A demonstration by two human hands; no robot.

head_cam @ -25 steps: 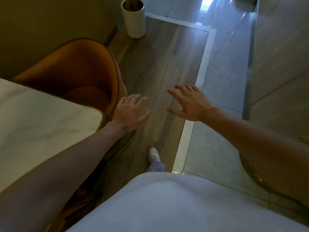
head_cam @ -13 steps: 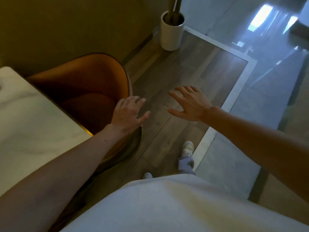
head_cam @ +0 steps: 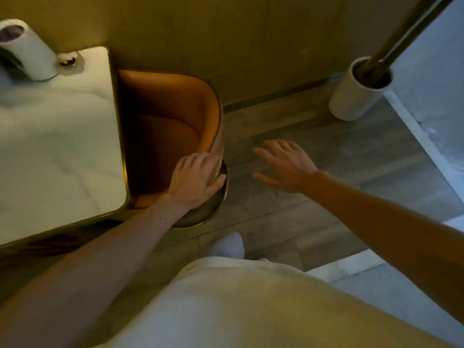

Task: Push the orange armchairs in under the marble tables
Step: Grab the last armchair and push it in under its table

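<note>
my left hand (head_cam: 194, 178) lies flat, fingers loose, on the orange armchair (head_cam: 173, 121) rim; seat's tucked against the marble counter (head_cam: 57, 136), looks nearly done. right hand (head_cam: 283, 165) hovers spread, empty.

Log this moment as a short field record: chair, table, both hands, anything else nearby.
chair: orange upholstered armchair with gold metal base, seat front tucked under the table edge, back toward the wall
table: white marble table with gold rim
left hand: resting on the armchair's curved back rim, fingers draped over it
right hand: open, palm down, above the wood floor, touching nothing
on table: white cylindrical container
floor nearby: white cylindrical pot holding a stem
</note>
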